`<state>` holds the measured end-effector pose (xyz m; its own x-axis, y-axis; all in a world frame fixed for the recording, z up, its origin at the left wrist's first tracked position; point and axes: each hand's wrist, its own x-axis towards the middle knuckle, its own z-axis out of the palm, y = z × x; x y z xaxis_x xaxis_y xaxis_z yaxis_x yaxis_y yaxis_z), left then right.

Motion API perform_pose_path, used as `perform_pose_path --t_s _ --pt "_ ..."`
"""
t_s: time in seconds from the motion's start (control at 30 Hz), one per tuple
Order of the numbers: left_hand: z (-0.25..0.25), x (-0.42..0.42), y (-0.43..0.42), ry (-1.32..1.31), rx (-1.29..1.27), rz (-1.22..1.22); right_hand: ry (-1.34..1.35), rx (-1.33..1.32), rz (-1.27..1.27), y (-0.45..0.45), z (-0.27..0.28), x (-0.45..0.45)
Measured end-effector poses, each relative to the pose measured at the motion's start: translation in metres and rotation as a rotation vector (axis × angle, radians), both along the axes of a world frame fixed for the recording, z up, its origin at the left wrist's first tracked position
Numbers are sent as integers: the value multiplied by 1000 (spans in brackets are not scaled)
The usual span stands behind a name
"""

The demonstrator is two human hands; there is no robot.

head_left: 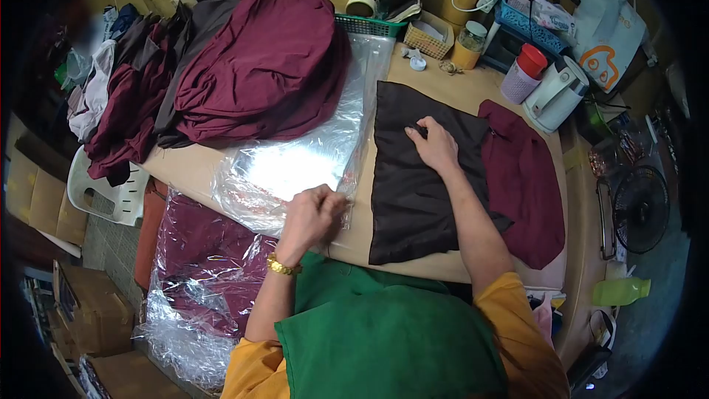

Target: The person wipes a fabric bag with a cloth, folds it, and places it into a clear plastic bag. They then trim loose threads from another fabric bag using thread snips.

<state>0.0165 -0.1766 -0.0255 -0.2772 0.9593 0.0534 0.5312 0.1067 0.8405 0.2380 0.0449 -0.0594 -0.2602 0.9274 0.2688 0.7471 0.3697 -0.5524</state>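
Note:
My left hand (314, 216) is closed, with its fingers curled together, over the near edge of the clear plastic sheets (295, 166). Whatever it may pinch is too small or hidden to make out. A gold-coloured bracelet (283, 264) circles that wrist. Over the dark brown cloth (417, 199), my right hand (437, 146) is curled round a small black object (421, 131), whose kind I cannot tell. The brown cloth lies flat on the table and joins or overlaps a maroon cloth piece (524, 185) on its right.
A big pile of maroon fabric (258, 66) covers the table's back left. Behind stand a green basket (369, 26), a jar (471, 35), a red cup (532, 60) and a white kettle (559, 92). Plastic-wrapped maroon cloth (207, 266) lies below the table's left edge.

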Motion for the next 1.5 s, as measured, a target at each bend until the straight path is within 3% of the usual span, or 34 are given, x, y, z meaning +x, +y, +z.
perform_pose_path --t_s 0.1,0.2,0.23,0.3,0.33,0.37,0.43,0.6,0.77,0.83,0.87,0.9,0.93,0.97,1.0,1.03,1.07,1.17,1.27,1.33,1.37,1.43,1.5 --pt "10 -17 -4 -7 -117 179 42 -191 88 -11 38 -6" --pt "19 0 -4 -60 -7 87 290 -292 498 -46 55 -17" --pt "16 10 -1 -152 -49 4 265 -312 645 -54 59 -20" --pt "31 36 0 -84 -289 -143 18 -325 764 -60 53 -25" --pt "33 45 0 27 -350 -241 -145 -279 748 -62 48 -26" --pt "21 52 -4 96 -278 -289 -141 -269 779 -64 44 -28" --pt "7 54 -12 255 -172 -400 -56 -181 494 -60 35 -35" --pt "12 34 -31 149 -213 -293 176 -83 436 -18 12 -41" --pt "0 20 -35 99 -141 -198 176 -32 399 -59 54 -59" --pt "-2 24 -32 12 -104 -129 295 -368 614 -91 68 -58" --pt "-5 24 -31 5 -107 -153 285 -335 735 -104 65 -62" --pt "-9 25 -29 -5 46 -123 272 -304 838 -116 60 -61" --pt "-1 24 -27 -22 198 -98 112 -310 826 -117 58 -58" --pt "9 20 -29 -72 87 -136 -48 -324 806 -115 58 -55" --pt "-6 15 -29 -68 124 -107 122 -253 713 -122 60 -55" --pt "12 7 -33 -133 7 -106 219 -153 670 -121 56 -54" --pt "19 0 -38 -176 -62 -90 194 -127 591 -121 62 -52" --pt "16 -23 -53 -13 59 19 209 -85 493 -121 76 -48" --pt "6 -30 -63 -208 -94 10 274 -27 483 -126 79 -50" --pt "15 -9 -65 -621 -120 -204 295 15 493 -130 80 -54" --pt "15 5 -63 -666 -98 -179 293 48 496 -134 80 -56" --pt "16 32 -54 -1033 44 -24 290 80 503 -141 80 -61" --pt "11 40 -38 -1170 91 64 328 119 506 -146 81 -65"
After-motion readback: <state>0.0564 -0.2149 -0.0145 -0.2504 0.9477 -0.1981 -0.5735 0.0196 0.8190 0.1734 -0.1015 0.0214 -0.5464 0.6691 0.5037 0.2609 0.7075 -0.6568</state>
